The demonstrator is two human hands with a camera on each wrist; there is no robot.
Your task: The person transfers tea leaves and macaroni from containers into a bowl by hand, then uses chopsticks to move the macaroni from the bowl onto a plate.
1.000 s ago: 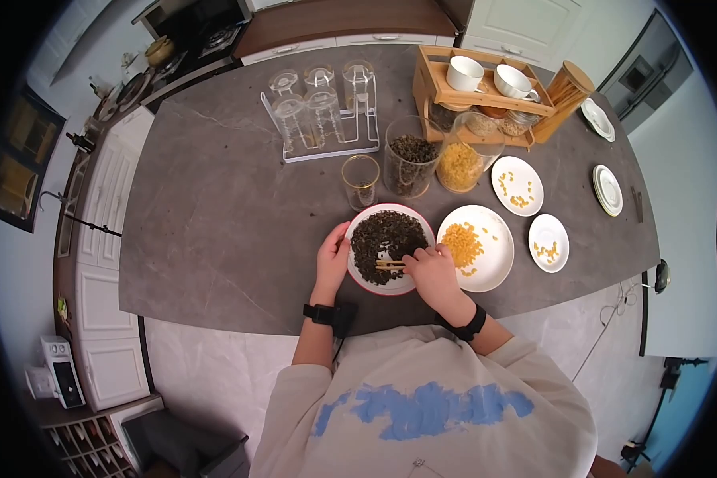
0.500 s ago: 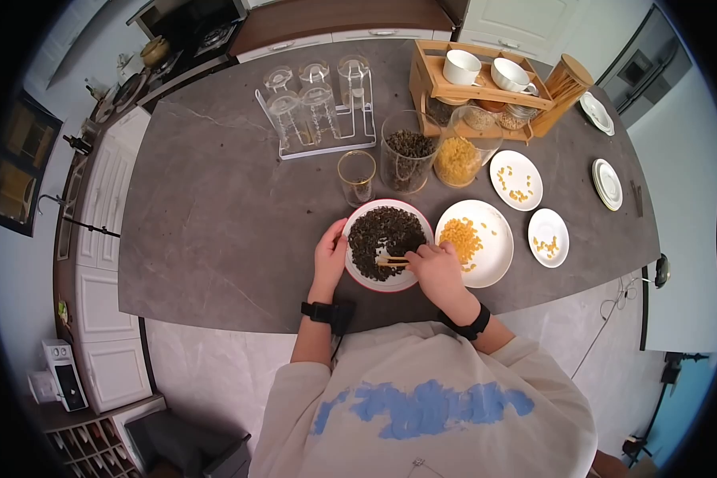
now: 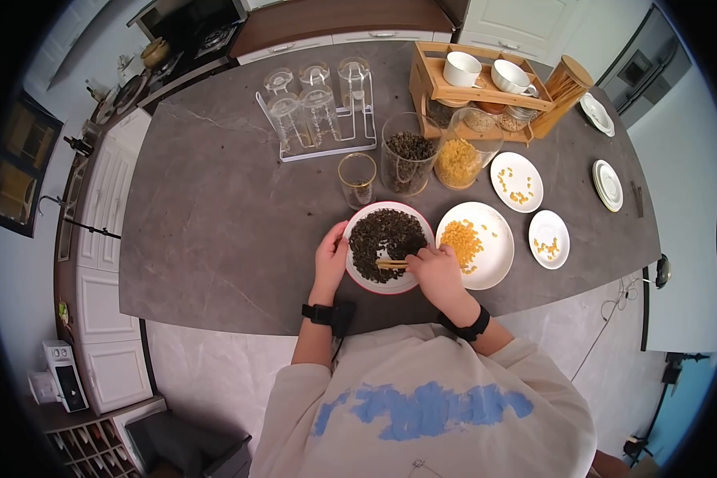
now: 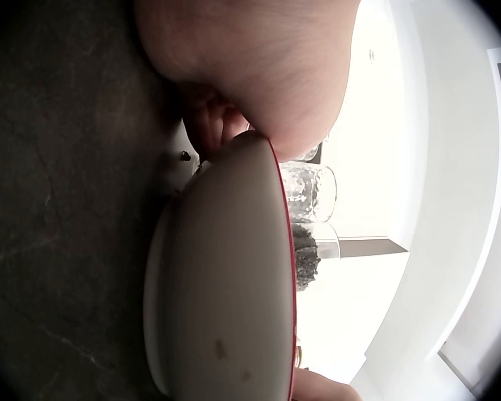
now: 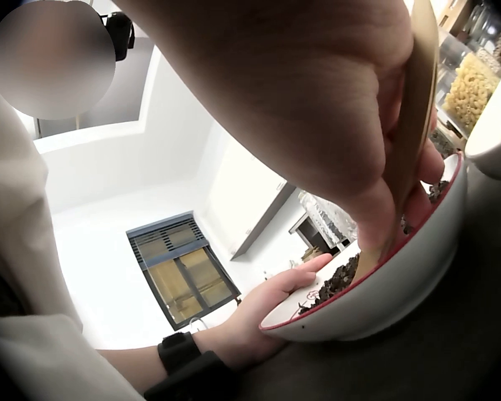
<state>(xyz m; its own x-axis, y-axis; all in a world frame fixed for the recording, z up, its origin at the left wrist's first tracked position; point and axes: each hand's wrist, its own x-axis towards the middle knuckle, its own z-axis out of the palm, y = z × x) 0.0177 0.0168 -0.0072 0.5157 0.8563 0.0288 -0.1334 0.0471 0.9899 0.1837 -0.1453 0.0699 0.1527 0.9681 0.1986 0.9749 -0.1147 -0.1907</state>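
A white bowl [image 3: 412,284] with a red rim stands near the table's front edge, filled with dark dried leaves [image 3: 386,229] that look like tea. My left hand [image 3: 330,259] holds the bowl by its left side, near the rim. My right hand [image 3: 436,275] pinches bamboo tongs [image 3: 392,264], whose tips are in among the leaves at the bowl's lower middle. In the right wrist view the curved tongs [image 5: 416,109] run down between thumb and fingers over the rim. Right beside the bowl is a white plate [image 3: 495,259] with yellow macaroni [image 3: 460,243].
Behind the bowl stand a small glass [image 3: 358,179], a jar of dark leaves [image 3: 409,159] and a jar of macaroni [image 3: 458,163]. Two small plates [image 3: 517,205] [image 3: 550,263] with scattered macaroni lie to the right. Farther back are a glass rack [image 3: 327,151] and a wooden shelf [image 3: 486,92].
The tongs' tips have shifted slightly among the leaves. Both hands stay at the bowl, and the head view has tilted a little.
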